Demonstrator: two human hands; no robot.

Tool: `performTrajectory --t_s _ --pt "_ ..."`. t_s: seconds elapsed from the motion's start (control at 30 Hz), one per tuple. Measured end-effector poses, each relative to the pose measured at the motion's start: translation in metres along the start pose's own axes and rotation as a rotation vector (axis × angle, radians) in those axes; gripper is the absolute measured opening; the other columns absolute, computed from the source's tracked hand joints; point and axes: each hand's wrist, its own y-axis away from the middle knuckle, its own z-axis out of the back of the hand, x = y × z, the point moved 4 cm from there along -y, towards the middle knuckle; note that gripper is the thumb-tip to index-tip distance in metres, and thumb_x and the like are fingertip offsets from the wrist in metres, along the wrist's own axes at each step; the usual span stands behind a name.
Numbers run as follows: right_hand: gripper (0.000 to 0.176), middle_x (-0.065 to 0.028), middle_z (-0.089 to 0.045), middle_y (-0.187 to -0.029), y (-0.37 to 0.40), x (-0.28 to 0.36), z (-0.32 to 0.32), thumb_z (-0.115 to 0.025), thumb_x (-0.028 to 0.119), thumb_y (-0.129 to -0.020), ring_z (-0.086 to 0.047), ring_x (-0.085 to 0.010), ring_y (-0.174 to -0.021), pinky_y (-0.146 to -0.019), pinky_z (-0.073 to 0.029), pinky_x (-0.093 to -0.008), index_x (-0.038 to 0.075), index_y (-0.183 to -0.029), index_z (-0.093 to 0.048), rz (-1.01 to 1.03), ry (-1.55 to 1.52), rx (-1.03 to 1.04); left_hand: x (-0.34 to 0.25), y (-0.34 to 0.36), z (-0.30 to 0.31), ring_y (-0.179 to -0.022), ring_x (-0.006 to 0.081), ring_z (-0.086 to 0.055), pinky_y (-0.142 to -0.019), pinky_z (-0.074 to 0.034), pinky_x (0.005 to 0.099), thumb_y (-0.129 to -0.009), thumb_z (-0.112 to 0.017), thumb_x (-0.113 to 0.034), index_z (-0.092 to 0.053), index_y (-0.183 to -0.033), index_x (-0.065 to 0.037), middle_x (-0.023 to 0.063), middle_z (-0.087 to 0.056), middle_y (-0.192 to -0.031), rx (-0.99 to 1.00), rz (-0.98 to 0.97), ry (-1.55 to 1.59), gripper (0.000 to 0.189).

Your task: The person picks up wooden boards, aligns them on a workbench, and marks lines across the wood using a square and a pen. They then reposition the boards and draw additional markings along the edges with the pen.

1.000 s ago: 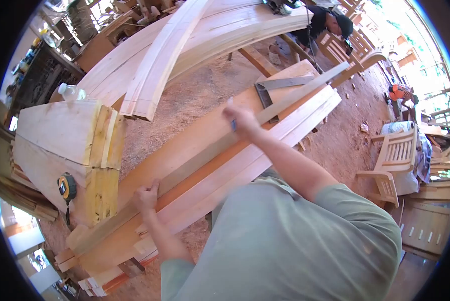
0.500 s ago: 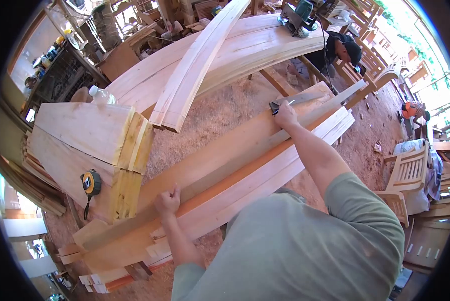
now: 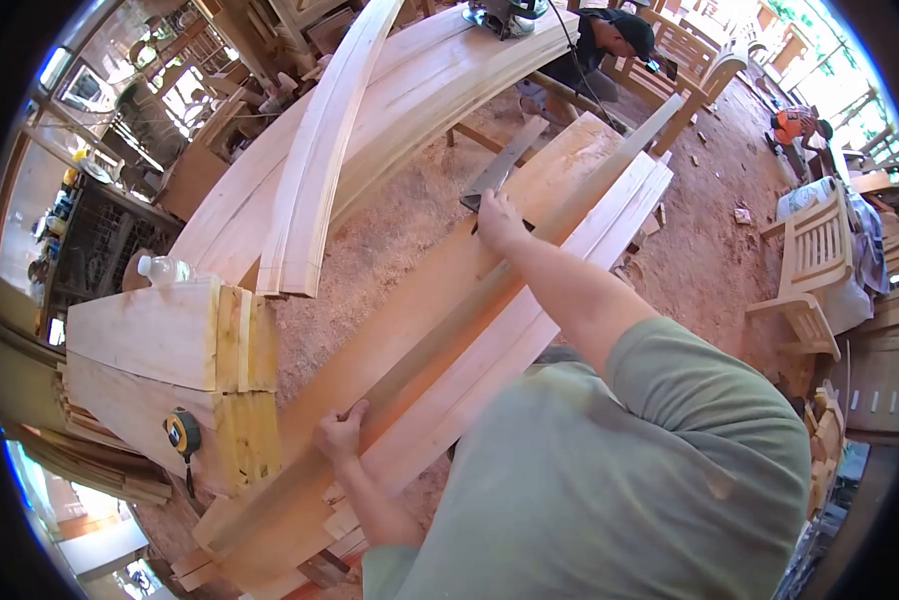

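A wide wooden board (image 3: 439, 275) runs diagonally in front of me, with a long narrow wooden strip (image 3: 424, 355) along it. My left hand (image 3: 341, 432) is closed at the strip's near part, thumb and fingers gripping its edge. Farther up the board, my right hand (image 3: 501, 218) is closed on a square with a dark stock and a metal blade (image 3: 509, 157). The blade points away, past the board's far edge. A small dark piece shows beside the right hand, too little of it to name.
Pale planks (image 3: 599, 225) lie along the near side. Stacked thick boards (image 3: 144, 330) at left carry a tape measure (image 3: 181, 432) and a plastic bottle (image 3: 167, 270). Behind is a curved panel (image 3: 409, 95) with a power tool (image 3: 506, 15). A co-worker (image 3: 609, 45) bends nearby; a wooden chair (image 3: 814, 255) stands right.
My right hand has moved along the board towards my left hand with the square, whose blade now shows plainly beyond the far edge. My left hand stays at the strip; the view has shifted.
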Motion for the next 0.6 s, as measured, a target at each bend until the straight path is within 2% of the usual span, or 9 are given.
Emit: performTrajectory --t_s 0.2,0.27,0.3,0.37,0.4,0.47,0.5,0.57,0.6 --pt "0.043 -0.0287 -0.058 -0.115 -0.007 -0.009 0.000 -0.072 0.010 -0.081 -0.056 -0.0465 -0.111 -0.096 -0.048 -0.0486 0.001 -0.115 -0.048 0.315 0.011 0.055 0.008 -0.002 -0.003 -0.053 0.0322 -0.060 -0.056 -0.046 0.0455 -0.060 -0.092 -0.054 -0.063 -0.058 -0.002 0.0144 -0.063 -0.057 -0.034 -0.068 -0.035 0.059" --pt "0.040 -0.0273 -0.058 -0.107 0.002 -0.005 0.005 -0.070 0.008 -0.082 -0.058 -0.0444 -0.104 -0.092 -0.048 -0.0495 0.001 -0.113 -0.046 0.543 -0.130 -0.081 0.017 -0.002 -0.005 -0.052 0.0321 -0.059 -0.055 -0.045 0.0455 -0.060 -0.092 -0.053 -0.063 -0.058 -0.002 0.0142 -0.062 -0.057 -0.025 -0.062 -0.027 0.059" --pt "0.040 -0.0273 -0.058 -0.107 -0.001 -0.006 0.006 -0.070 0.008 -0.082 -0.058 -0.0444 -0.104 -0.092 -0.048 -0.0495 0.001 -0.113 -0.046 0.527 -0.131 -0.084 0.031 -0.004 -0.007 -0.053 0.0326 -0.059 -0.056 -0.045 0.0453 -0.060 -0.092 -0.052 -0.063 -0.058 -0.001 0.0142 -0.062 -0.058 -0.032 -0.013 -0.021 0.059" --pt "0.037 -0.0225 -0.057 -0.095 0.006 0.012 0.028 -0.068 0.008 -0.085 -0.058 -0.0412 -0.089 -0.082 -0.048 -0.0465 0.002 -0.113 -0.044 0.784 -0.392 -0.357 0.045 -0.007 -0.003 -0.054 0.0331 -0.058 -0.057 -0.046 0.0451 -0.060 -0.092 -0.052 -0.062 -0.059 -0.001 0.0143 -0.062 -0.059 -0.025 0.023 -0.027 0.059" --pt "0.037 -0.0225 -0.057 -0.095 0.009 0.020 0.032 -0.068 0.008 -0.085 -0.058 -0.0412 -0.089 -0.082 -0.048 -0.0465 0.002 -0.113 -0.044 0.761 -0.395 -0.360 0.050 -0.009 0.002 -0.055 0.0326 -0.059 -0.058 -0.046 0.0447 -0.061 -0.092 -0.050 -0.063 -0.060 0.000 0.0148 -0.063 -0.061 -0.040 0.057 -0.042 0.058" --pt "0.035 -0.0177 -0.056 -0.092 0.019 0.033 0.072 -0.069 0.011 -0.085 -0.058 -0.0316 -0.081 -0.072 -0.049 -0.0419 0.002 -0.107 -0.044 0.576 -0.803 -0.462 0.063 -0.015 0.008 -0.057 0.0321 -0.059 -0.059 -0.046 0.0443 -0.062 -0.093 -0.048 -0.064 -0.061 0.001 0.0154 -0.064 -0.063 -0.041 0.074 -0.061 0.057" --pt "0.035 -0.0177 -0.056 -0.092 0.028 0.036 0.088 -0.069 0.011 -0.085 -0.058 -0.0316 -0.081 -0.072 -0.049 -0.0419 0.002 -0.107 -0.044 0.559 -0.798 -0.471 0.073 -0.021 0.011 -0.060 0.0312 -0.061 -0.061 -0.047 0.0440 -0.064 -0.092 -0.046 -0.065 -0.063 0.002 0.0155 -0.066 -0.066 -0.055 0.065 -0.042 0.055" --pt "0.034 -0.0114 -0.053 -0.086 0.049 0.036 0.106 -0.068 0.014 -0.087 -0.054 -0.0215 -0.072 -0.065 -0.046 -0.0348 0.004 -0.107 -0.042 0.457 -1.123 -0.366 0.098 -0.034 0.017 -0.062 0.0304 -0.062 -0.062 -0.048 0.0438 -0.066 -0.092 -0.044 -0.066 -0.064 0.003 0.0157 -0.067 -0.069 -0.056 0.047 -0.026 0.053" --pt "0.033 -0.0052 -0.052 -0.084 0.058 0.030 0.112 -0.067 0.015 -0.089 -0.051 -0.0123 -0.071 -0.064 -0.044 -0.0300 0.005 -0.108 -0.042 0.515 -1.122 -0.393 0.113 -0.042 0.018 -0.064 0.0298 -0.063 -0.063 -0.048 0.0433 -0.069 -0.091 -0.039 -0.068 -0.068 0.003 0.0150 -0.068 -0.070 -0.031 0.024 0.001 0.048"
